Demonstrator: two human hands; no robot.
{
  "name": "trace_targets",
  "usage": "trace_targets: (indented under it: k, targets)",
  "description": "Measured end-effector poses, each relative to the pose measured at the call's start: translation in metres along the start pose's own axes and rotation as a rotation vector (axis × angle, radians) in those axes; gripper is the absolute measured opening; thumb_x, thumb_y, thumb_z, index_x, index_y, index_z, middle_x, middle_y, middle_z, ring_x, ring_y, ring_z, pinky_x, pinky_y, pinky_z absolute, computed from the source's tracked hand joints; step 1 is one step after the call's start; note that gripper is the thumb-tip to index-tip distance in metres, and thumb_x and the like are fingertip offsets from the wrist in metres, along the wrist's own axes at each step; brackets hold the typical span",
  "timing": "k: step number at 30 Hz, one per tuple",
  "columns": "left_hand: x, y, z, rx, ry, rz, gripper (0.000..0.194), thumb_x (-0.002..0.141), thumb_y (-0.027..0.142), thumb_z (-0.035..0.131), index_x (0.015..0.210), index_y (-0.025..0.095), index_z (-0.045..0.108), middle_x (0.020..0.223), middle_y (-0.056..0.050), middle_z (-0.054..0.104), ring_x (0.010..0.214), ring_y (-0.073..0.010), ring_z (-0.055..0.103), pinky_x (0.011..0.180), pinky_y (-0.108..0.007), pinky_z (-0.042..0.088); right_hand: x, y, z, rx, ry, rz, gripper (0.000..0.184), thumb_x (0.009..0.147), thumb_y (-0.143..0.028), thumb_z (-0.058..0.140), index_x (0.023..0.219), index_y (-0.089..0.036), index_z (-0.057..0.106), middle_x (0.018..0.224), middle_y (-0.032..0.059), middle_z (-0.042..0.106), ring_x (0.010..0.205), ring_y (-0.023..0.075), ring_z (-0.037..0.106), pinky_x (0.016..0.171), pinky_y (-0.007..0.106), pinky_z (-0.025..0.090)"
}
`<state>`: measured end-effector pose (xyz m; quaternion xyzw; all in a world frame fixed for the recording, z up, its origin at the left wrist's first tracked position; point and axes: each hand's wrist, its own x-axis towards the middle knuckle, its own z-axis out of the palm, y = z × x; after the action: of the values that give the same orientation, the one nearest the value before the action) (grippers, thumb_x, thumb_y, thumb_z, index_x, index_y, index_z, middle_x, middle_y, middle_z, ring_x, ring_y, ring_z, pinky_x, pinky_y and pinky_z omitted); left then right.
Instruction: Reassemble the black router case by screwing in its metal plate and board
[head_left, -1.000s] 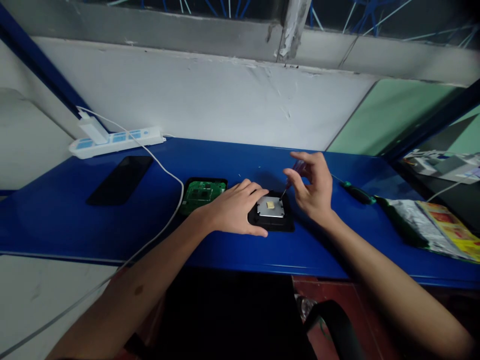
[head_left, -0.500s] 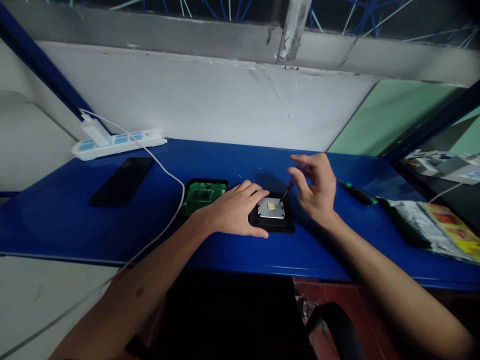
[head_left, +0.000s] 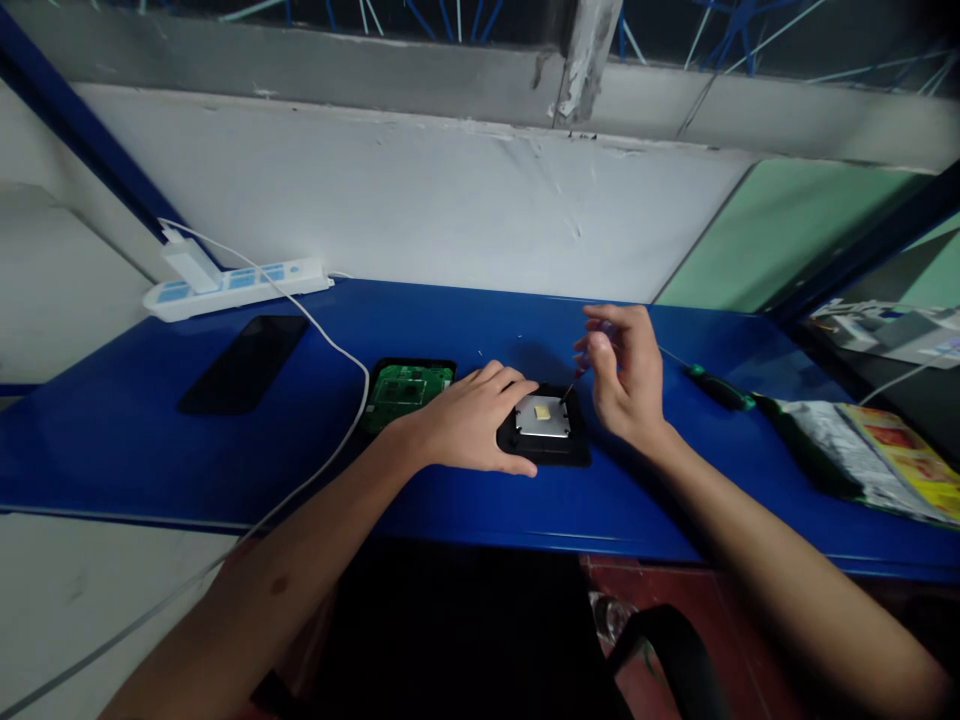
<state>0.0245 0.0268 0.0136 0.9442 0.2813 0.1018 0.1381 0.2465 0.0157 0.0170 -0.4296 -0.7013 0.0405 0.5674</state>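
Phone (head_left: 244,364) laid before power strip (head_left: 240,288) | circuit board (head_left: 409,388) set in casing, left of metal plate (head_left: 551,422) | plate borne on tray (head_left: 546,455) | packet (head_left: 874,455) placed far right

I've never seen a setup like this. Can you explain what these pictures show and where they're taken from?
There is no robot here: a person works with two bare hands. Every picture comes from one camera worn on the head, looking forward and down.

The left hand lies over the edge of a black casing with a silvery plate in it. The right hand holds a slim screwdriver, its tip at the plate's upper right corner; the fingers partly hide its handle.

Also on the blue table are a green circuit board, a dark, phone-like slab, a power strip, a green-handled tool and a shiny packet.
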Motion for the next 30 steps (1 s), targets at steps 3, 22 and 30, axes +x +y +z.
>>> trace_targets:
  k: [3,22,30]
  targets:
    - [-0.0003,-0.0002,-0.0001,-0.008,0.006,0.002,0.096,0.074,0.072,0.07,0.148,0.019,0.04,0.14,-0.014,0.052,0.13,-0.0337,0.044,0.111,-0.047,0.037,0.0015,0.0007,-0.0011,-0.012,-0.002,-0.028,0.027,0.099,-0.035,0.052,0.125,-0.03,0.061,0.099,0.005,0.055,0.082,0.0191,0.06,0.065,0.038,0.058]
    - [-0.0006,-0.0022,0.0026,0.014,0.014,0.009,0.096,0.074,0.073,0.069,0.147,0.018,0.041,0.14,-0.013,0.052,0.13,-0.033,0.044,0.112,-0.045,0.036,0.0036,-0.0036,-0.0041,-0.033,0.054,-0.087,0.018,0.095,-0.034,0.062,0.11,-0.026,0.068,0.093,0.004,0.062,0.078,0.0173,0.063,0.06,0.034,0.057]
    - [-0.0007,-0.0013,0.0014,0.014,0.013,0.009,0.096,0.075,0.073,0.07,0.146,0.016,0.042,0.14,-0.014,0.053,0.13,-0.0326,0.045,0.111,-0.045,0.037,0.0006,-0.0067,-0.0028,0.081,0.041,-0.052,0.03,0.104,-0.028,0.038,0.114,-0.024,0.066,0.102,0.005,0.072,0.086,0.018,0.071,0.071,0.037,0.059]
